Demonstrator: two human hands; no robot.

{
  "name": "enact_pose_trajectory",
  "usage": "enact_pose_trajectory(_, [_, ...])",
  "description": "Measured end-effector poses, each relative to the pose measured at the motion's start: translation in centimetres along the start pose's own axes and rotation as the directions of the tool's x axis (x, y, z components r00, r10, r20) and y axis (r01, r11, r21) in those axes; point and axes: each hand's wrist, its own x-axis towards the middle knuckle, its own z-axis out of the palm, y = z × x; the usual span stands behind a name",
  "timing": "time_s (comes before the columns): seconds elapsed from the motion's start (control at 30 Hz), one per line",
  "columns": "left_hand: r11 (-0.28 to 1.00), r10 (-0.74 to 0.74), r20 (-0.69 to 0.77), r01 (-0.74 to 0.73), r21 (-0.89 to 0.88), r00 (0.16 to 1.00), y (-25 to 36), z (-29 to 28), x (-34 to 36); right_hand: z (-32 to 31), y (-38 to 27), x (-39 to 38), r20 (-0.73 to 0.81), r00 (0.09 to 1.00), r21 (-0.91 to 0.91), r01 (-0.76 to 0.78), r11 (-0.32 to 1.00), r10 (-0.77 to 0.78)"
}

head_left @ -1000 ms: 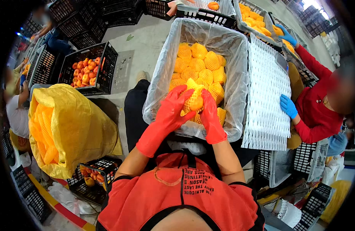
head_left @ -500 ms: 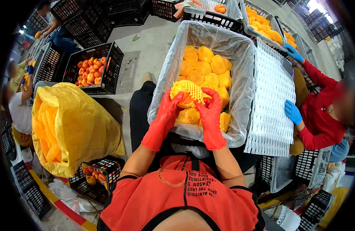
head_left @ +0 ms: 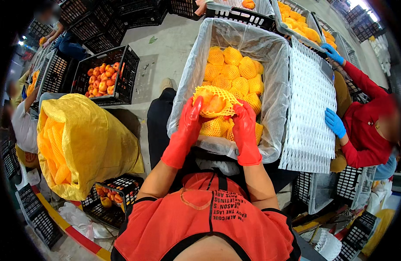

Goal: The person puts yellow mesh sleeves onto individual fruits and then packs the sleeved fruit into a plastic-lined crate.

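Both my hands wear red rubber gloves and hold one peach [head_left: 215,103] in a yellow foam net sleeve, above a plastic-lined crate [head_left: 276,78]. My left hand [head_left: 188,126] grips the sleeve's left end, thumb against the net. At the other end, my right hand [head_left: 245,128] pinches the net between thumb and fingers. The net is stretched, so the orange-red peach shows through its mesh. Beneath my hands, several net-wrapped fruits [head_left: 231,71] lie packed in the crate; the nearest ones are partly hidden by my gloves.
On the left stand a yellow sack [head_left: 104,143] of foam sleeves, a black crate of bare peaches [head_left: 104,79] and a smaller fruit crate [head_left: 109,209]. A white foam mat [head_left: 308,113] lies right of my crate, under a blue-gloved co-worker's hand [head_left: 335,122]. More crates stand behind.
The sleeve in my hands has been drawn wider, and more of the peach shows through. My right hand has shifted slightly right. The co-worker's lower hand has moved slightly up the mat.
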Motion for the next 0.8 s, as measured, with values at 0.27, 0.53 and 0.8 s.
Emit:
enact_pose_trajectory(0.27, [0.941,-0.091,0.152,0.135,-0.311,0.984,-0.8,-1.6,1.1,-0.7,0.6,-0.1,0.047,0.982,-0.242,0.188,0.952,-0.182])
enact_pose_trajectory(0.53, [0.921,-0.114,0.172,0.169,-0.350,0.978,-0.8,-2.0,1.3,-0.5,0.6,-0.3,0.108,0.977,-0.321,0.210,0.924,-0.185])
enact_pose_trajectory(0.8, [0.888,-0.136,0.195,0.206,-0.411,0.971,-0.6,-2.0,1.1,-0.4,0.5,-0.5,0.105,0.984,-0.302,0.172,0.938,-0.146])
